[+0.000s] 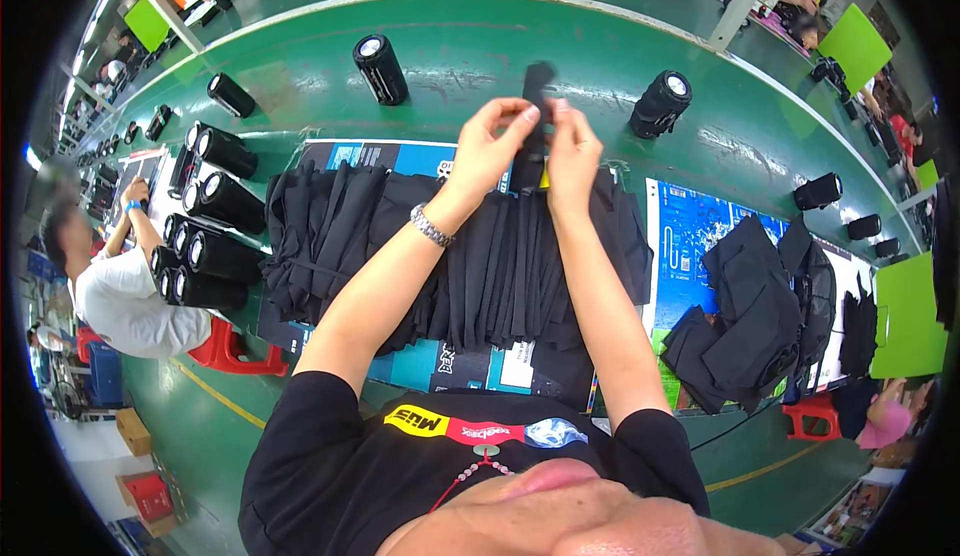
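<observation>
While the left hand (492, 146) and right hand (574, 161) pinch a black strip (533, 154) between their fingers, it sits at the far edge of the cloth pile (482, 281), long axis running away from the person, blurred tip pointing beyond the pile.

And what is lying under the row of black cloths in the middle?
Under the cloths, printed, partly teal sheeting shows at the near and far edges; the rest is covered.

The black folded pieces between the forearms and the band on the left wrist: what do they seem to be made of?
Black folded pieces: probably fabric, matt, because they drape softly and show hardly any shine. Wrist band: apparently metal, silvery, polished; its links glint.
</observation>
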`<state>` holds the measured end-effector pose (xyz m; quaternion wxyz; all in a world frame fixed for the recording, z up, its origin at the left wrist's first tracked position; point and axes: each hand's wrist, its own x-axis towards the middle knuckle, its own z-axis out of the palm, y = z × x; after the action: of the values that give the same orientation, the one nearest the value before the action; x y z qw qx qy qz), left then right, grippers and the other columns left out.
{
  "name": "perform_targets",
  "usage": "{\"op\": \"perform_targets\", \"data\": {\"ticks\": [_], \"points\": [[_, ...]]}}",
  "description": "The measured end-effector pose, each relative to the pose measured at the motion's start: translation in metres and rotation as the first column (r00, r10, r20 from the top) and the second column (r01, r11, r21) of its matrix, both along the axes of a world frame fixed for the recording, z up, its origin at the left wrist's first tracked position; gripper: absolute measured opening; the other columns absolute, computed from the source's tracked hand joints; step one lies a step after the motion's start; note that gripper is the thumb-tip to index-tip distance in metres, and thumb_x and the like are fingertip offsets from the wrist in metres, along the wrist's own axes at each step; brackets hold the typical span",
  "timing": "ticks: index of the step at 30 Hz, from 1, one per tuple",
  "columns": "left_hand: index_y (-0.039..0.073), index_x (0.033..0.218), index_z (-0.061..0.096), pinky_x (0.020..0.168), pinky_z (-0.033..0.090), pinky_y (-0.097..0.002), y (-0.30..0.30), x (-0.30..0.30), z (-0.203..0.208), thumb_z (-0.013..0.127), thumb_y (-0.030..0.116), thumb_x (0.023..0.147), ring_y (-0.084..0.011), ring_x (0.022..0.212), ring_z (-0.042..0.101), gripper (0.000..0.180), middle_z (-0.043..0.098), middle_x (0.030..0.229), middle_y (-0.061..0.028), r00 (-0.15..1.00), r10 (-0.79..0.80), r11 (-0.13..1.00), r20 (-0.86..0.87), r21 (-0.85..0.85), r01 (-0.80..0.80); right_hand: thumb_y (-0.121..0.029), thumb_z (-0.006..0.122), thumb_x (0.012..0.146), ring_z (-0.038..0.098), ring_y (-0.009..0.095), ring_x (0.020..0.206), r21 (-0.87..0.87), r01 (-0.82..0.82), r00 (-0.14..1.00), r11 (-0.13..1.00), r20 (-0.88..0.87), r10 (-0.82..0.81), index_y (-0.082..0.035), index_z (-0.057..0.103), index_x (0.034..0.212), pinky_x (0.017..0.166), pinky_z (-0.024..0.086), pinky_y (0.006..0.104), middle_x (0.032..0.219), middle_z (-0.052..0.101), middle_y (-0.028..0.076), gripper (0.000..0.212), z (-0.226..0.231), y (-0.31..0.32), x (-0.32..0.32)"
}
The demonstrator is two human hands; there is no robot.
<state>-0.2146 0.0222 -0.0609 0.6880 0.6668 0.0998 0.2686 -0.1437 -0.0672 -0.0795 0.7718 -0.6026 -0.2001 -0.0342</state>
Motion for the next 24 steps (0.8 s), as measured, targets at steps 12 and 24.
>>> {"op": "perform_targets", "data": {"ticks": [12,24], "points": [[0.001,0.107,0.062,0.079,0.047,-0.0216,0.007,-0.051,0.089,0.060,0.015,0.091,-0.0080,0.090,0.060,0.021,0.064,0.099,-0.0027,0.928,-0.305,0.915,0.214,-0.204,0.348,-0.033,0.051,0.095,0.060,0.014,0.102,0.345,-0.549,0.730,0.761,-0.245,0.638,-0.004,0.056,0.118,0.086,0.048,0.0303,0.113,0.062,0.004,0.037,0.041,-0.030,-0.006],[0.003,0.103,0.064,0.074,0.046,-0.0205,0.053,-0.095,0.093,0.063,0.016,0.089,-0.0064,0.083,0.060,0.019,0.065,0.093,-0.0004,0.985,-0.088,0.995,0.151,0.064,0.079,-0.025,0.055,0.093,0.057,0.015,0.107,0.194,-0.794,0.567,0.577,-0.108,0.817,-0.003,0.055,0.119,0.093,0.044,0.0316,0.112,0.061,0.005,0.034,0.077,-0.009,-0.078]]}}
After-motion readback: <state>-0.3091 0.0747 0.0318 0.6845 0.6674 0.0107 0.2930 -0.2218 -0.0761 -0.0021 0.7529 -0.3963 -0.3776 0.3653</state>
